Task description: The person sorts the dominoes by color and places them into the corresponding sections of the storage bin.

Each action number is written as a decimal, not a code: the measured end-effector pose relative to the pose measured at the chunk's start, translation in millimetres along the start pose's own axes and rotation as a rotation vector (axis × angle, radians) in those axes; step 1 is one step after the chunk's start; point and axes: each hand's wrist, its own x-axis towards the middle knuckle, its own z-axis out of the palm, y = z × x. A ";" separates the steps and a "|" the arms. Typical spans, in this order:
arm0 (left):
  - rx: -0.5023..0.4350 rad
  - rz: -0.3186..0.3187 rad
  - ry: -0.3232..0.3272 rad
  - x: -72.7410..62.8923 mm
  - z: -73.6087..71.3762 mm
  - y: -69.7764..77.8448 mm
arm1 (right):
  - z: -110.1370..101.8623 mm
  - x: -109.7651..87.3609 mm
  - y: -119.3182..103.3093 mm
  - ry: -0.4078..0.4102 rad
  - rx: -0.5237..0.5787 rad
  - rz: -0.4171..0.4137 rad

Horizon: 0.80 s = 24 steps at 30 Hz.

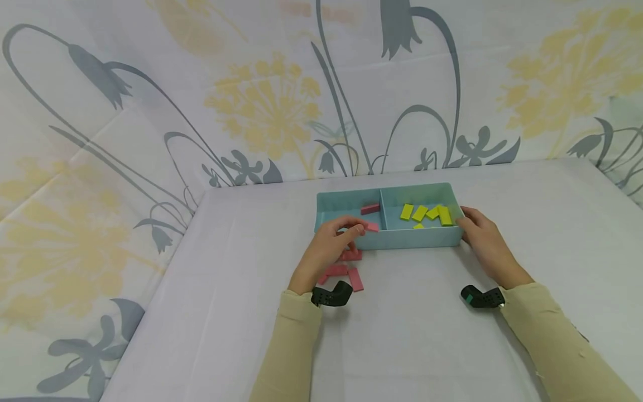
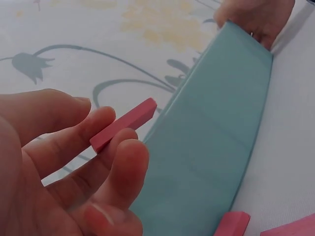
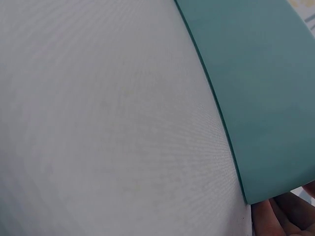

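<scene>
My left hand (image 1: 326,245) is at the front side of a light blue two-part tray (image 1: 412,239), by its left compartment. In the left wrist view its fingers pinch a small pink block (image 2: 125,124), which slants near the tray's rim. The thumb is apart from the block there. At the tray's right end is my right hand (image 1: 486,245), gripping the front corner with thumb and fingers; part of those fingers is hidden behind the wall. One darker pink block (image 1: 370,209) lies in the left compartment, against the divider. Several yellow blocks (image 1: 445,216) lie in the right compartment.
Several loose pink blocks (image 1: 355,279) lie on the white tablecloth (image 1: 412,324) in front of the tray, under and beside my left wrist. Behind the table hangs a flower-patterned cloth (image 1: 281,106). Each wrist wears a black camera (image 1: 334,294).
</scene>
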 end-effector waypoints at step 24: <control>0.045 0.033 0.053 3.2 2.7 -3.7 | 0.3 1.1 1.5 0.008 0.016 -0.002</control>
